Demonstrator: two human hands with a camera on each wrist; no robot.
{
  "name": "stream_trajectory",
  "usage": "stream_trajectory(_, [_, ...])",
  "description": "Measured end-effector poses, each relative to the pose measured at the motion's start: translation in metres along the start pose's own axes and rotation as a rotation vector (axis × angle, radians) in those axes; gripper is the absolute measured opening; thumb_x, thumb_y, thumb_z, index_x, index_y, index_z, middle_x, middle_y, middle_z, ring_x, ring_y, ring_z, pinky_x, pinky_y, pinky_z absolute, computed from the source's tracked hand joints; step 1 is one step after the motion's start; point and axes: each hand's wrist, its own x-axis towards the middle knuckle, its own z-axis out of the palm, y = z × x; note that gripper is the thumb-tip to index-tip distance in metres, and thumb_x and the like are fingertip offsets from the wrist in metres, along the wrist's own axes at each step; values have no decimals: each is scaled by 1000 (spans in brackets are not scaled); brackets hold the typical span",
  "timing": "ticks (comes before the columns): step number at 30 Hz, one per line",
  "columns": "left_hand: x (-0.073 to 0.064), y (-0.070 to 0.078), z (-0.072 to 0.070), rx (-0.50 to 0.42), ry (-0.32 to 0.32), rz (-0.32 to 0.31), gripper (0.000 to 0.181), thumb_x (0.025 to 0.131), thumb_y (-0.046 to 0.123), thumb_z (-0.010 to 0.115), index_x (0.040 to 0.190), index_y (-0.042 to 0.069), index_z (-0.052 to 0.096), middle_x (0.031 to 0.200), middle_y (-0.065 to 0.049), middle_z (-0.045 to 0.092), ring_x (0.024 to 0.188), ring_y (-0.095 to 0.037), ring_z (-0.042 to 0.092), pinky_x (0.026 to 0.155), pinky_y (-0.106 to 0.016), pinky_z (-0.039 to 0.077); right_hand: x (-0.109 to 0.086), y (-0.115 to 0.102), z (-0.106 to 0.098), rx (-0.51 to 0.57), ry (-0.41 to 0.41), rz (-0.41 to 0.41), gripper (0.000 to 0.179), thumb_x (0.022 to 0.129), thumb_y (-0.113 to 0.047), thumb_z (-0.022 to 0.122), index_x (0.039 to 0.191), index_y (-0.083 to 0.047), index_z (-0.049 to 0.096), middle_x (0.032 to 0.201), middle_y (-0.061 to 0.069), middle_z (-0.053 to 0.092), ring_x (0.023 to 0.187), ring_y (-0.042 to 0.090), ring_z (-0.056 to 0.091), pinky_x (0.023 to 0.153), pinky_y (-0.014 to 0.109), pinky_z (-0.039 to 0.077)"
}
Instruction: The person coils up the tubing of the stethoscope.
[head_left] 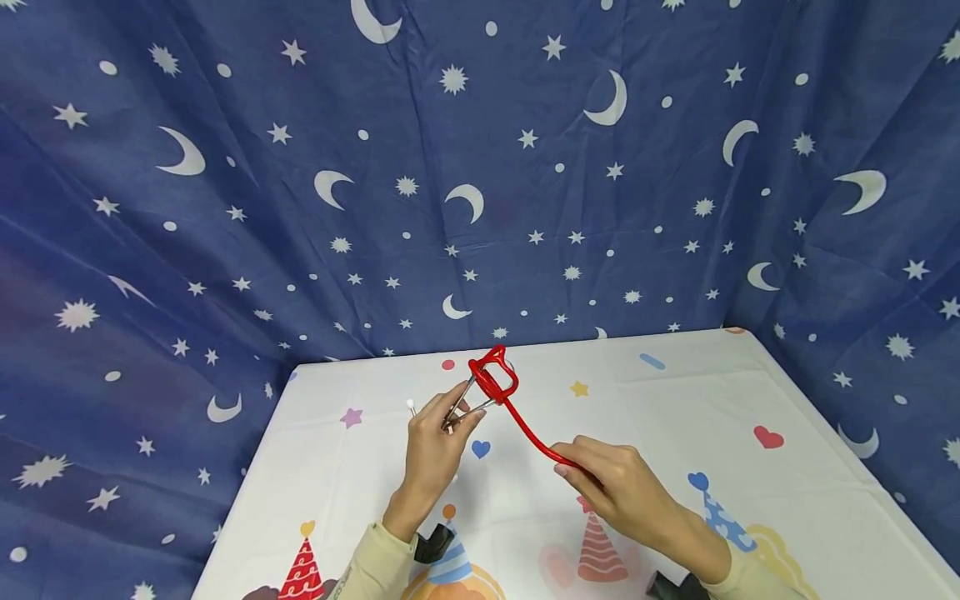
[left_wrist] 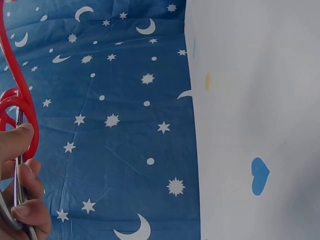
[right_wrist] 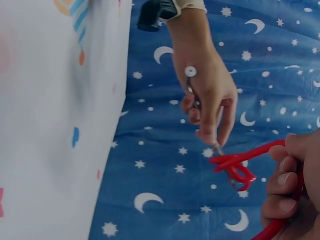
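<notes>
A stethoscope is held up over the table between both hands. Its red tubing (head_left: 528,432) is bunched in loops (head_left: 495,379) around the far ends of the metal ear tubes (head_left: 459,403). My left hand (head_left: 435,437) grips those metal tubes, its fingers curled round them in the left wrist view. One white ear tip (right_wrist: 190,71) sticks out behind this hand. My right hand (head_left: 618,487) grips the tubing to the right and nearer to me, and a stretch of tubing (right_wrist: 270,231) comes out below its fingers. The chest piece cannot be made out clearly.
A white tablecloth (head_left: 675,400) printed with party hats, hearts and stars covers the table. Behind it and on both sides hangs a dark blue curtain (head_left: 525,208) with moons and stars. Black straps (head_left: 435,543) sit on the wrists.
</notes>
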Motion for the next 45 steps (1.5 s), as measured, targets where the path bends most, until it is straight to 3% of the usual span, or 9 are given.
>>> stream_trajectory(6, [-4, 5, 0, 35, -47, 20, 48, 82, 16, 80, 127, 10, 66, 85, 0, 65, 61, -1, 50, 50, -15, 43, 8, -2, -8, -36, 55, -81, 12, 96, -18, 63, 104, -11, 69, 71, -13, 49, 59, -8, 36, 52, 0, 28])
stream_trajectory(13, [-8, 9, 0, 103, -150, 133, 49, 81, 17, 80, 128, 11, 66, 86, 2, 65, 63, -3, 49, 52, -11, 39, 18, 0, -18, -70, 94, -147, 20, 100, -24, 57, 104, -9, 70, 72, -12, 49, 58, -7, 34, 52, 0, 26])
stream_trajectory(24, [-10, 18, 0, 97, -218, 277, 46, 81, 16, 80, 124, 10, 67, 86, 3, 65, 61, -3, 52, 55, -6, 38, 32, 5, -30, -113, 121, -148, 27, 102, -30, 53, 104, -10, 71, 74, -12, 50, 58, -6, 34, 53, 1, 27])
stream_trajectory(30, [-13, 26, 0, 89, -250, 323, 46, 82, 18, 80, 126, 11, 67, 87, 5, 66, 62, -1, 53, 56, -6, 41, 35, 7, -32, -108, 117, -116, 28, 101, -30, 53, 103, -9, 71, 72, -8, 50, 55, -3, 35, 52, 3, 29])
stream_trajectory(37, [-17, 32, -2, 84, -299, 378, 44, 82, 19, 80, 124, 11, 68, 87, 6, 67, 60, -1, 51, 56, -3, 34, 36, 10, -35, -97, 101, -89, 15, 95, -18, 66, 104, -8, 71, 76, -7, 57, 56, -1, 39, 52, 4, 33])
stream_trajectory(45, [-18, 33, -2, 64, -353, 460, 43, 84, 21, 78, 124, 10, 68, 90, 5, 68, 61, -1, 56, 57, -2, 36, 35, 15, -36, -79, 60, -35, 19, 94, -22, 66, 105, -8, 73, 82, -5, 64, 59, 0, 46, 53, 6, 38])
